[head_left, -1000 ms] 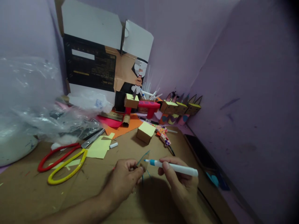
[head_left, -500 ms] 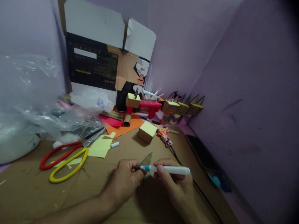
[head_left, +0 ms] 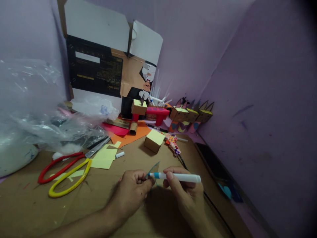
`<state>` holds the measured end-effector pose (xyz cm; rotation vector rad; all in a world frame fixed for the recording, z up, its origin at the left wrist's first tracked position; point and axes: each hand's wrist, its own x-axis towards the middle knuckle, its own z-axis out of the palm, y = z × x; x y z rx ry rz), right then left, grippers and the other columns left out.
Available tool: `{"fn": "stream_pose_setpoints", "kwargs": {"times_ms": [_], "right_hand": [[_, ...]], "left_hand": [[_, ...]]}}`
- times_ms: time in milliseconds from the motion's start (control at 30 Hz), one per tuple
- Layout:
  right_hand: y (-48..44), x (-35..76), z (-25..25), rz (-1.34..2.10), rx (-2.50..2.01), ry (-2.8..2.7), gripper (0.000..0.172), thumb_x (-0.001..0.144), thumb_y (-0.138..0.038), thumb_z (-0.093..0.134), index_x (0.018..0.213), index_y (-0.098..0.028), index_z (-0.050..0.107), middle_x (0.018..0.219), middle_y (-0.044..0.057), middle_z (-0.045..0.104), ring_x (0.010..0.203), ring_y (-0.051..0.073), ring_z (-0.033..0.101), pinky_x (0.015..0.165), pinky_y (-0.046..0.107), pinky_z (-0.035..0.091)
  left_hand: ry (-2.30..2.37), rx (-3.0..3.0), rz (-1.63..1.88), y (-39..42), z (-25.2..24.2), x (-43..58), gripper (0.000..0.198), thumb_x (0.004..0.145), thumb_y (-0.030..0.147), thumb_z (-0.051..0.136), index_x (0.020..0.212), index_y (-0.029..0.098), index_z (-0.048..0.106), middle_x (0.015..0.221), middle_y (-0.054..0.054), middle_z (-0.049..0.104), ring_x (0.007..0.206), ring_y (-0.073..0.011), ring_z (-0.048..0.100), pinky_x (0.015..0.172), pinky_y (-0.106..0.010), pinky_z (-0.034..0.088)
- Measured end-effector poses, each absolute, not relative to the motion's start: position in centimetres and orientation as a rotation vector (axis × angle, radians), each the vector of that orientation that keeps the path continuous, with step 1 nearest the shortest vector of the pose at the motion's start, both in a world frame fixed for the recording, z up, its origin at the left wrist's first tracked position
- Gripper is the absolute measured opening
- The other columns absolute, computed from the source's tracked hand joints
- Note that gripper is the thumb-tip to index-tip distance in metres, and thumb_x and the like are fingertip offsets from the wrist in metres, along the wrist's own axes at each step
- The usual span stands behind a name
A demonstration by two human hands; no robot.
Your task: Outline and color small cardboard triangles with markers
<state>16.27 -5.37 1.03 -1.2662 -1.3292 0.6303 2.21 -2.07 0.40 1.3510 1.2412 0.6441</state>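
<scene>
My left hand [head_left: 132, 190] pinches a small thin pointed paper piece [head_left: 154, 168] just above the brown cardboard work surface [head_left: 37, 211]. My right hand [head_left: 184, 190] grips a white marker with a blue band [head_left: 177, 177], held level, its tip against the paper piece near my left fingertips. Both hands are closed and almost touch each other at the bottom centre of the view.
Large scissors with red and yellow handles [head_left: 66, 167] lie to the left beside yellow paper scraps [head_left: 105, 158]. A small yellow-topped cardboard box [head_left: 154, 140] stands behind my hands. Clear plastic bags [head_left: 32, 109], an opened carton [head_left: 104, 62], paper craft figures [head_left: 192, 115] and a dark phone [head_left: 214, 162] ring the surface.
The marker has tilted from slanted to level and its tip has moved left onto the paper piece. My hands have drawn closer together.
</scene>
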Motion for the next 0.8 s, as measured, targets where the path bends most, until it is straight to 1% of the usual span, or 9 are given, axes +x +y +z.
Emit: {"fn": "stream_pose_setpoints", "kwargs": {"times_ms": [100, 267, 500, 800], "right_hand": [[-5.35, 16.31, 1.14, 0.624, -1.263, -1.302, 0.016, 0.078, -0.029, 0.055, 0.073, -0.016, 0.063, 0.055, 0.0, 0.058, 0.049, 0.012, 0.054, 0.046, 0.021, 0.041], [-5.1, 16.56, 1.09, 0.638, -1.249, -1.271, 0.018, 0.079, -0.03, 0.054, 0.074, -0.015, 0.062, 0.052, 0.0, 0.056, 0.048, 0.013, 0.053, 0.044, 0.022, 0.042], [-4.9, 16.81, 1.3, 0.562, -1.3, -1.24, 0.019, 0.078, -0.031, 0.055, 0.072, -0.014, 0.063, 0.052, 0.001, 0.059, 0.049, 0.014, 0.055, 0.046, 0.023, 0.043], [-4.41, 17.02, 1.65, 0.547, -1.322, -1.121, 0.021, 0.076, -0.032, 0.057, 0.07, -0.013, 0.063, 0.049, 0.001, 0.057, 0.048, 0.014, 0.055, 0.044, 0.023, 0.043]], "left_hand": [[1.223, 1.359, 0.649, -2.02, 0.35, 2.19, 0.029, 0.07, 0.04, 0.05, 0.053, 0.018, 0.045, 0.036, 0.008, 0.038, 0.031, -0.005, 0.031, 0.036, -0.019, 0.021], [1.205, 1.381, 0.652, -2.02, 0.34, 2.08, 0.027, 0.068, 0.038, 0.05, 0.052, 0.018, 0.043, 0.035, 0.008, 0.038, 0.031, -0.0052, 0.029, 0.036, -0.019, 0.019], [1.211, 1.382, 0.643, -2.09, 0.63, 2.07, 0.029, 0.068, 0.038, 0.05, 0.049, 0.019, 0.039, 0.034, 0.009, 0.035, 0.031, -0.005, 0.028, 0.036, -0.019, 0.018], [1.199, 1.361, 0.631, -2.04, 0.62, 2.08, 0.027, 0.066, 0.039, 0.05, 0.05, 0.019, 0.041, 0.036, 0.009, 0.036, 0.03, -0.0049, 0.028, 0.034, -0.019, 0.018]]}}
